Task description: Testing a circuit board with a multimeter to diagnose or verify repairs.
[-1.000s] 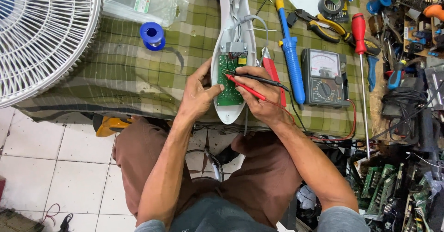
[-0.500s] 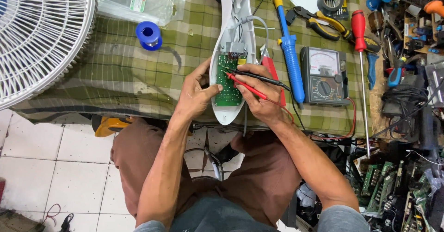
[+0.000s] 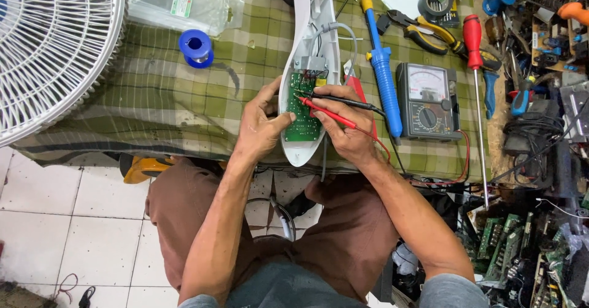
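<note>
Head view: probes on an open circuit board

Left hand (image 3: pixel 261 127) steadies the white casing (image 3: pixel 310 50) on the tabletop (image 3: pixel 153 93), its grip closed on the shell's edge. Right hand (image 3: pixel 346 127) pinches the red probe (image 3: pixel 325 115) and black probe (image 3: pixel 343 101) together, tips on the green circuit board (image 3: pixel 302 124) just beyond its fingers. Board likely rigid but fragile; best held by the casing's rim

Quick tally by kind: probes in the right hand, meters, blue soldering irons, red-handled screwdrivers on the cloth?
Test probes, red and black, in right hand: 2
Analog meter: 1
Blue soldering iron: 1
Red-handled screwdriver: 1
Total: 5
</note>
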